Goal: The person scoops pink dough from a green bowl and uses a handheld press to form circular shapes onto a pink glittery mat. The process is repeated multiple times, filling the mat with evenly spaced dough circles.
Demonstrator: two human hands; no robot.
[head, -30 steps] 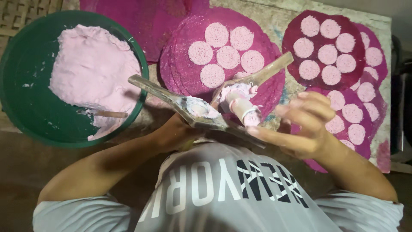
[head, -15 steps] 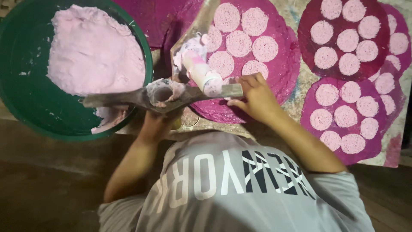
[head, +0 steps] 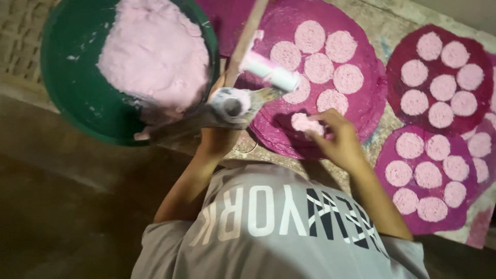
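My left hand (head: 216, 138) grips a wooden hand press (head: 230, 106) smeared with pink dough. Its long handle (head: 247, 36) is swung up and away from me, and a white cylinder (head: 271, 71) sticks out from it. My right hand (head: 338, 139) is over the near edge of a round magenta mat (head: 361, 111). Its fingers hold a flat pink dough disc (head: 305, 124) right at the mat's surface. Several more pink discs (head: 323, 70) lie in a ring on that mat.
A green bowl (head: 67, 82) with a big lump of pink dough (head: 155, 51) stands at the left, touching the press. Two more magenta mats (head: 398, 95) (head: 385, 186), each holding several pink discs, lie at the right. My grey shirt (head: 279, 227) fills the bottom.
The press handle has swung from lying across the press to pointing up and away. My right hand let go of it and dropped to the mat, where it now holds a pink disc.
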